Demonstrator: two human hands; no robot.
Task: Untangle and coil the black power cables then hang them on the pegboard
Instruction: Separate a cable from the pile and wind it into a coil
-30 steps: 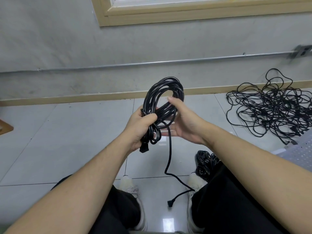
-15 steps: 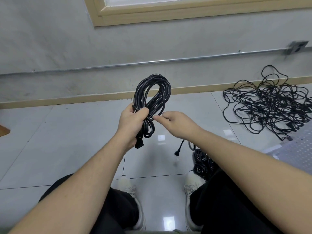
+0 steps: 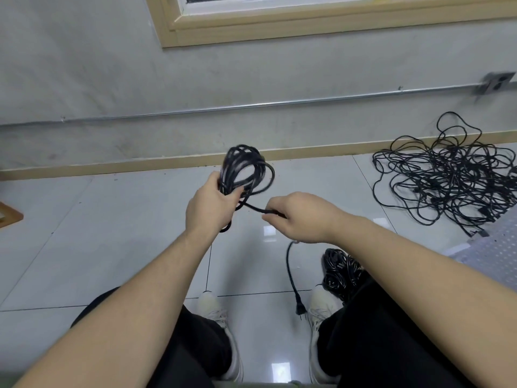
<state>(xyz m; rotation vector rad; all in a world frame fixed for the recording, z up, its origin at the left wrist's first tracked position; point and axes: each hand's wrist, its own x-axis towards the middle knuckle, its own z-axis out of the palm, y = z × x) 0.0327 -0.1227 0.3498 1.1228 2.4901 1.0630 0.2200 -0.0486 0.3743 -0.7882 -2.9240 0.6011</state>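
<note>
gripping upright coil (image 3: 246, 172), left hand (image 3: 208, 205); right hand (image 3: 299, 217) pinching tail sideways.

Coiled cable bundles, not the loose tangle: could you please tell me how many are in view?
2. One coiled bundle is gripped in the left hand; another coiled bundle lies on the floor by the right shoe, partly hidden by the right forearm. More may be hidden.

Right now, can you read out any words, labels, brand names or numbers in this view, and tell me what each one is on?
None can be read.
Coiled cable in the left hand: no marking shows; motion blur.
Plug hanging below the right hand: any lettering is too small.
Tangled cables on the floor: no labels visible.
Wall outlet box: blurred, unreadable.
</note>
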